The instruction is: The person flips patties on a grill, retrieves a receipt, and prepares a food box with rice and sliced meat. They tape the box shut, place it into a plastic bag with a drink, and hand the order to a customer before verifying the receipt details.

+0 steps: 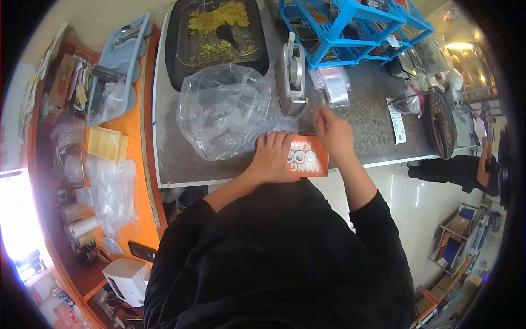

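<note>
At the table's front edge lies an orange box (308, 157) with white lettering and round pictures. My left hand (274, 156) rests over its left side, with the fingers wrapped on it. My right hand (333, 130) is raised just above the box's right corner, its fingers bent together near the tape dispenser; what they hold, if anything, is too small to tell. The grey tape dispenser (290, 82) stands behind the box. Left of it is a large clear plastic bag (222, 112) with dark and clear pieces inside.
Behind the bag sits a tray (183, 33) of yellow food. Blue racks (334, 38), clear packets (334, 88) and a paper slip (395, 122) are at the back right. A blue organizer (129, 71) lies on the left orange counter. A person (455, 172) stands far right.
</note>
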The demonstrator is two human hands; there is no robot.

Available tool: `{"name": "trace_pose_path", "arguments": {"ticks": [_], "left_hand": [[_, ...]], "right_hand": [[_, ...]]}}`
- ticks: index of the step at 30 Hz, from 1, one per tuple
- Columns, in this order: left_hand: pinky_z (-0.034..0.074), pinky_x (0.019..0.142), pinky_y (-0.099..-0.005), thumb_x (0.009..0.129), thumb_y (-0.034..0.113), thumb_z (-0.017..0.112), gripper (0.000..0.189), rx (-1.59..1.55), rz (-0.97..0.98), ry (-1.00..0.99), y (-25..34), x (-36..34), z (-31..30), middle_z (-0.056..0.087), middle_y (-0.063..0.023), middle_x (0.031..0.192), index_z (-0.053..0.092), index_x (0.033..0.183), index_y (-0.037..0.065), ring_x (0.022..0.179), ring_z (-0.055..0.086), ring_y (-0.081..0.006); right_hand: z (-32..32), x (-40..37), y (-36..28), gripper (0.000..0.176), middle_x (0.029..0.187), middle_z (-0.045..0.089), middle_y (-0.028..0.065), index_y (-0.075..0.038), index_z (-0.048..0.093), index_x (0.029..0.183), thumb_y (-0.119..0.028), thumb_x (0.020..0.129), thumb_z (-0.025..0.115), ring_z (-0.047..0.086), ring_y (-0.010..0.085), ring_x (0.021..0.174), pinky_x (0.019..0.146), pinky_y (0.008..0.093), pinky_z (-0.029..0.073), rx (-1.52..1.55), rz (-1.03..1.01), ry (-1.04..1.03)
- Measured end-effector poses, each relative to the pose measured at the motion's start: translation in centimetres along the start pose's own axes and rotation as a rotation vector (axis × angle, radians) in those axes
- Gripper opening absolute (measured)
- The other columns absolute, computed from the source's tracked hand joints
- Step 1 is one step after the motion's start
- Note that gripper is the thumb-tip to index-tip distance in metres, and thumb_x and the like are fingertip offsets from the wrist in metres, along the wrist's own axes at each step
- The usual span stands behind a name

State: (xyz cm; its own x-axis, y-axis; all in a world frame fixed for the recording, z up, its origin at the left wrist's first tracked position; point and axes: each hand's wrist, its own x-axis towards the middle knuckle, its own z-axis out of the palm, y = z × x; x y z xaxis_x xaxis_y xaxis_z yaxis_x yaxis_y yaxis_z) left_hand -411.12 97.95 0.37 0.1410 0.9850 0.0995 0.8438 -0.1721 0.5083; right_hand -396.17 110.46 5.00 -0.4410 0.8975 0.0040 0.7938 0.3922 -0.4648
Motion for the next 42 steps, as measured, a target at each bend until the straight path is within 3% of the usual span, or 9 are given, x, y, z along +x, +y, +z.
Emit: {"name": "trace_pose_path", "arguments": {"ticks": [4,10,13,16,25,31,34,37,42], "left_hand": [[0.031,0.093,-0.0487,0.044,0.047,0.082,0.104,0.013,0.001,0.064,0.1,0.5,0.0,0.043,-0.0150,0.123,0.040,0.127,-0.001,0.116,0.040,-0.0314],[0.031,0.094,-0.0488,0.042,0.048,0.083,0.108,0.041,-0.011,0.028,-0.2,0.5,0.4,0.045,-0.0143,0.122,0.039,0.129,-0.001,0.115,0.040,-0.0305],[0.030,0.094,-0.0488,0.042,0.049,0.083,0.111,0.040,0.002,0.057,-0.3,0.6,0.4,0.045,-0.0141,0.122,0.038,0.130,-0.001,0.114,0.041,-0.0300],[0.030,0.095,-0.0487,0.041,0.050,0.083,0.113,0.008,-0.014,-0.002,-0.3,0.7,0.3,0.045,-0.0139,0.122,0.038,0.130,-0.002,0.115,0.040,-0.0300],[0.030,0.094,-0.0484,0.040,0.054,0.084,0.116,0.043,0.011,0.039,-0.2,0.3,0.2,0.045,-0.0137,0.121,0.038,0.130,-0.003,0.113,0.041,-0.0296],[0.030,0.094,-0.0483,0.036,0.064,0.080,0.124,0.028,0.050,0.038,-0.5,0.0,0.3,0.045,-0.0148,0.121,0.037,0.130,-0.004,0.113,0.041,-0.0299],[0.030,0.095,-0.0483,0.038,0.064,0.080,0.129,0.027,0.036,0.005,-0.8,0.1,0.4,0.044,-0.0168,0.122,0.031,0.134,-0.006,0.114,0.040,-0.0310],[0.029,0.096,-0.0492,0.039,0.063,0.081,0.135,0.000,0.057,0.069,-0.8,-0.4,0.7,0.043,-0.0187,0.124,0.022,0.138,-0.008,0.116,0.039,-0.0328],[0.027,0.097,-0.0520,0.040,0.060,0.083,0.139,-0.021,0.049,0.047,-0.7,-0.3,0.5,0.041,-0.0201,0.126,0.015,0.140,-0.008,0.117,0.039,-0.0351]], "right_hand": [[2.4,5.8,1.0,0.024,0.070,0.065,0.0114,-0.005,0.067,0.090,-0.028,0.088,0.060,0.064,0.0241,0.064,0.058,0.0335,0.046,0.191,0.053,0.037],[3.7,5.5,0.6,0.031,0.076,0.067,0.0162,-0.009,0.072,0.090,-0.038,0.081,0.066,0.065,0.0317,0.072,0.064,0.0393,0.049,0.731,0.143,-0.110],[4.0,3.0,1.2,0.030,0.061,0.061,0.0027,-0.001,0.069,0.080,-0.031,0.081,0.069,0.053,0.0120,0.055,0.054,0.0289,0.042,0.381,0.111,-0.103],[3.7,2.9,1.2,0.027,0.064,0.065,0.0069,-0.007,0.071,0.082,-0.033,0.080,0.068,0.059,0.0200,0.054,0.054,0.0322,0.044,0.154,0.114,-0.040],[2.0,3.2,1.1,0.023,0.084,0.068,0.0079,-0.015,0.071,0.078,-0.035,0.083,0.060,0.065,0.0268,0.082,0.075,0.0526,0.038,-0.449,0.052,0.001],[4.0,3.5,5.3,0.020,0.078,0.067,0.0066,-0.014,0.071,0.078,-0.030,0.083,0.060,0.063,0.0260,0.082,0.082,0.0529,0.039,-0.600,0.149,-0.091],[2.0,3.0,5.4,0.015,0.084,0.065,0.0067,-0.013,0.072,0.080,-0.027,0.077,0.067,0.059,0.0263,0.089,0.088,0.0444,0.040,0.211,0.286,-0.179],[1.6,1.3,3.6,0.017,0.096,0.062,0.0063,-0.012,0.072,0.080,-0.025,0.069,0.076,0.056,0.0255,0.096,0.089,0.0360,0.040,0.565,-0.175,-0.205],[3.8,-0.9,1.5,0.022,0.109,0.058,0.0036,-0.017,0.071,0.087,-0.028,0.069,0.075,0.051,0.0268,0.108,0.089,0.0449,0.038,0.159,0.008,-0.061]]}}
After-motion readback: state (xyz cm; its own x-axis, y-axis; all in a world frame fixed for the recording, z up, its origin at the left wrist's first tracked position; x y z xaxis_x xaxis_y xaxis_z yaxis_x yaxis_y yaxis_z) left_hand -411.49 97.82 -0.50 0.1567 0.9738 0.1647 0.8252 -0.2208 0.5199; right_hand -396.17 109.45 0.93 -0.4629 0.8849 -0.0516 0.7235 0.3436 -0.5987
